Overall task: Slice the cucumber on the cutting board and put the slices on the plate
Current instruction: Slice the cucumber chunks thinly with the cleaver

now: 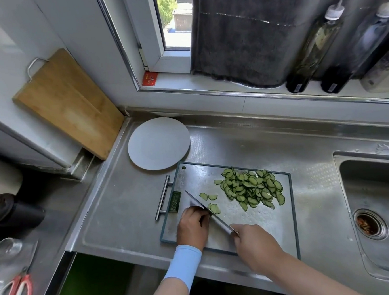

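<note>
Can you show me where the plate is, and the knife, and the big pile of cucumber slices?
plate (158, 143): head view, on its bare middle.
knife (219, 221): head view, on the shiny blade.
pile of cucumber slices (251, 187): head view, on the middle of the heap.

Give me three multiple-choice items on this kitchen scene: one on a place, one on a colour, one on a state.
1. The plate stands: A on the cutting board; B beyond its far left corner; C right of it.
2. The handles of the scissors are: A red; B blue; C green.
3. The right hand: A hangs open; B grips the plate; C grips the knife.
Key: 1 B, it sits off the board's far left corner. 2 A, red loops show at lower left. 3 C, its fingers curl round the handle.
</note>
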Tool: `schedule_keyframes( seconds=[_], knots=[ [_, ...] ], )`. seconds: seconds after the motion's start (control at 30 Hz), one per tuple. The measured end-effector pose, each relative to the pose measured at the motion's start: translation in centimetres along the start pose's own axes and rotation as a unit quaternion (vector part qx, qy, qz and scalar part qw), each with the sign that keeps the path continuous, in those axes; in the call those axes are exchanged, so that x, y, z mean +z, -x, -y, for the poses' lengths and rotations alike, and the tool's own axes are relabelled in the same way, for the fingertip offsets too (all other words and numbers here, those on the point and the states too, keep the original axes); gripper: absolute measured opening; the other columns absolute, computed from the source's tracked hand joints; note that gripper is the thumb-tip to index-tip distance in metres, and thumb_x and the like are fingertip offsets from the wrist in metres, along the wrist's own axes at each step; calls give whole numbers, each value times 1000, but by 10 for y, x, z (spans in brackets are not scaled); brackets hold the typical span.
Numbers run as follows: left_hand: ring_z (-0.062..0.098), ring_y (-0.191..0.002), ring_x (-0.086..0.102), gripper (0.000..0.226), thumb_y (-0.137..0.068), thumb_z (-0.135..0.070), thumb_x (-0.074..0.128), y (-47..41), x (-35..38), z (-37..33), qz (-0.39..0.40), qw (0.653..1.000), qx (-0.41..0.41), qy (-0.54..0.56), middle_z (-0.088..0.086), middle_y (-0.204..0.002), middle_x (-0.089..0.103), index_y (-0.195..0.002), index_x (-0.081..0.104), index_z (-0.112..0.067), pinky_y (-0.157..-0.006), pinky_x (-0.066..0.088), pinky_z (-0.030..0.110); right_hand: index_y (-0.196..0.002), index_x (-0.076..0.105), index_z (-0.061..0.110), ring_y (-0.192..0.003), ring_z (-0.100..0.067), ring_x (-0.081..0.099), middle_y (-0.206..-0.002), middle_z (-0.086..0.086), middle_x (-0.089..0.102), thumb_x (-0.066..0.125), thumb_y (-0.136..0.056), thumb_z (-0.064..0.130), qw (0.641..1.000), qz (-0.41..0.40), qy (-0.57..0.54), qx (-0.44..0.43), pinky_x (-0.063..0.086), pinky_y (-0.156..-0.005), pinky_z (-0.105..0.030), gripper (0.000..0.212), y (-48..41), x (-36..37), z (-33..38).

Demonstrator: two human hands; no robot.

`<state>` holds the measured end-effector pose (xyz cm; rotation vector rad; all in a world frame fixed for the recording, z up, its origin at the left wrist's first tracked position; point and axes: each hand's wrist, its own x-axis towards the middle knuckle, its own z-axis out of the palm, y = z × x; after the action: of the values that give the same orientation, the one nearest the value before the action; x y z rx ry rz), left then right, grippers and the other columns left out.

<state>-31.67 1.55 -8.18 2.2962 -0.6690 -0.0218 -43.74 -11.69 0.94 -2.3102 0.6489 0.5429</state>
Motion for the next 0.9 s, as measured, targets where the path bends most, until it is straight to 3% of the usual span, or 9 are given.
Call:
schedule_keyframes(
  seconds=[0.3, 0.43, 0.57, 0.9],
  knots=[
    [12, -84, 52, 17, -72, -4, 77, 4, 0, 2, 15, 1000, -13, -11, -2, -84, 63, -82, 74, -17, -71, 41, 15, -96, 64, 22, -77, -24, 58, -79, 3, 63, 40, -88, 16, 1000, 7, 2, 6, 46, -63, -31, 25, -23, 3, 14],
    [10, -83, 52, 17, -71, -3, 79, 3, 0, 2, 13, 1000, -15, -4, -3, -84, 63, -79, 74, -18, -67, 44, 17, -83, 55, 21, -69, -23, 51, -69, 4, 55, 40, -89, 16, 1000, 2, 8, -7, 35, -53, -32, 17, -19, 2, 11],
    [11, -80, 53, 19, -68, -4, 82, 3, -2, -2, 4, 1000, -25, -1, -3, -82, 65, -77, 74, -19, -69, 40, 13, -83, 52, 21, -64, -21, 49, -68, 1, 55, 41, -90, 17, 1000, -3, 13, -10, 35, -55, -33, 15, -8, 1, 5],
    [11, -78, 55, 17, -70, -5, 81, 3, -5, -3, 13, 1000, -24, -6, -1, -84, 65, -77, 73, -18, -73, 34, 6, -70, 41, 27, -61, -15, 43, -65, 4, 50, 38, -97, 18, 1000, 1, 14, -20, 29, -52, -27, 28, 18, -4, -10]
  ],
)
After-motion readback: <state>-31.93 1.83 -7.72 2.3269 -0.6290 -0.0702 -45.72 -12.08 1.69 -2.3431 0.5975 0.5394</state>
